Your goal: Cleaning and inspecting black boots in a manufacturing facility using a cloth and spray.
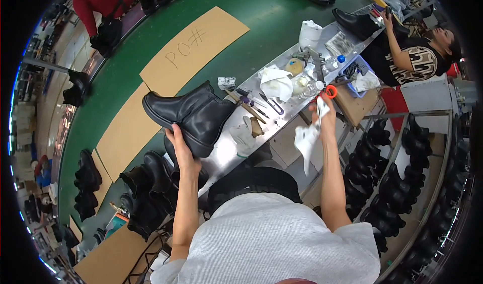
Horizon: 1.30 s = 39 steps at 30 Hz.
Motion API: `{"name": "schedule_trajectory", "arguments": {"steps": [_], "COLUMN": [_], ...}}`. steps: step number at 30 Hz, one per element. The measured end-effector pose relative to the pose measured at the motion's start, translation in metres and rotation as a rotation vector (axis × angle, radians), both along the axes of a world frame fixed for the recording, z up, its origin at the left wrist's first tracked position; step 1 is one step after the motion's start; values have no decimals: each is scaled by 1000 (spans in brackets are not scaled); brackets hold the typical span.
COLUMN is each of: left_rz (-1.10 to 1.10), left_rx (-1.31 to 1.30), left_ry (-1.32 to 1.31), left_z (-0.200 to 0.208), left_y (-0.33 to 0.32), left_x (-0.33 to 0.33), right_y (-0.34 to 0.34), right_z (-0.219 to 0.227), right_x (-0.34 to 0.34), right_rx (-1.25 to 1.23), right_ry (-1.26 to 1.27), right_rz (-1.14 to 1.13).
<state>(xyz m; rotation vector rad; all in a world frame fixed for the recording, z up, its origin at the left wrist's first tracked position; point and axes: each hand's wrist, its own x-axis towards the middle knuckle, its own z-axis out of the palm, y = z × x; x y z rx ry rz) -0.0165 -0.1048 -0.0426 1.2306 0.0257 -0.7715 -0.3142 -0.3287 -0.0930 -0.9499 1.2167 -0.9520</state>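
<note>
A black leather ankle boot (193, 117) lies tilted on its side over the bench edge. My left hand (182, 150) grips it from below, thumb and fingers against the sole. On the right, my right hand (326, 114) is closed on a white cloth (307, 142) with dark stains, which hangs down from the fingers. An orange ring-shaped thing (331, 91) is right at the fingertips; whether they touch it I cannot tell. Close by stands a clear plastic bottle (313, 89). Between the hands, a brush (251, 110) and other small tools lie on the metal bench (282, 114).
A green conveyor (211, 75) with brown cardboard sheets (193, 50) runs beyond the bench. More black boots (151, 183) crowd the left side. A paper roll (310, 33) and a blue basket (359, 77) stand farther right. Boot racks (392, 173) and a co-worker (417, 57) are at right.
</note>
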Motion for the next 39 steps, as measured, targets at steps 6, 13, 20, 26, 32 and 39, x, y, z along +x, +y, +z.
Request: {"name": "schedule_trajectory", "arguments": {"steps": [6,13,20,26,32,39], "left_rz": [-111,-174,-166,-175,-327,-426], "left_rx": [16,145,259,280,363,505], "left_ry": [169,176,147,216,416,437], "left_z": [-1,-23,-9,4,-7,-19], "left_y": [13,31,24,27,53,57], "left_x": [-26,-43,-57,-55,-49,-52], "right_y": [-68,7,30,-109,-13,115], "right_z": [-18,-60,-62,-35,107,75], "right_x": [4,-16,-31,-29,62,161], "right_rx": [85,-433,-922,324,-92,-77], "right_ry": [82,363,752,199,407,301], "right_rz": [-10,185,362,212,847,1766]}}
